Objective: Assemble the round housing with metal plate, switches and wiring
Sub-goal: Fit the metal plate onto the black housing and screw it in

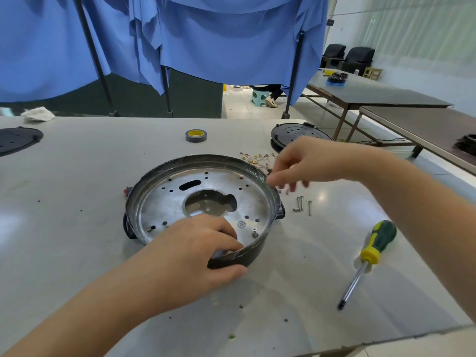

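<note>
— Where is the round housing (203, 204) kept?
— Its near rim is gripped by the left hand (198, 251).
— And the loose screws (302, 206)?
— Right of the housing, lying lengthwise away, just under the blurred right hand (306, 163); its grip cannot be told.

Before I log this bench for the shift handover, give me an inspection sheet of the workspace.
Surface: grey table, with small dark specks near its front edge.
Job's things: round housing with metal plate seated inside; one screw standing in the plate; loose screws to its right; screwdriver lying flat.
Clutter: tape roll, white rag, black lids at the left and right edges.
Grippers: left hand grips the housing's near rim; right hand hovers over the far rim, blurred, grip unclear.
Cables: short wires with gold terminals beyond the housing.
Surroundings: blue curtain, more tables, chairs.
</note>
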